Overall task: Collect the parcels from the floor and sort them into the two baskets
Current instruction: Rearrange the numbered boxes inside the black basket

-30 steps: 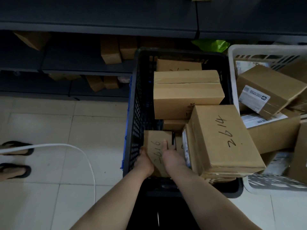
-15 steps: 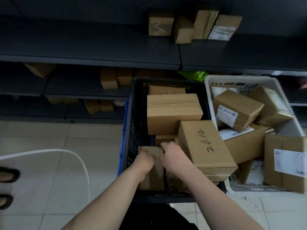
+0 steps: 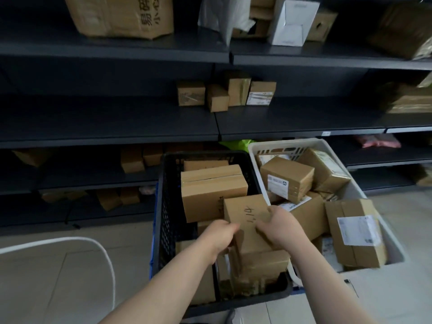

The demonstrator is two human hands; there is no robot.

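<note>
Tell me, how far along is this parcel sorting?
Nearly done, it seems. The black basket and the white basket are both piled with parcels, and no parcel shows on the visible floor. In hand: the left hand and right hand grip a numbered box in the black basket, apparently settling it. Left: letting go of it; floor outside the view cannot be judged.

Premises are presenting as a parcel storeroom or courier depot. Dark metal shelving [image 3: 117, 122] is running along the wall and holding cardboard boxes [image 3: 191, 93]. A black crate [image 3: 163, 206] and a white basket [image 3: 287, 143] are sitting on a tiled floor [image 3: 58, 277], both carrying taped parcels [image 3: 287, 178] bearing shipping labels [image 3: 357, 230].
</note>
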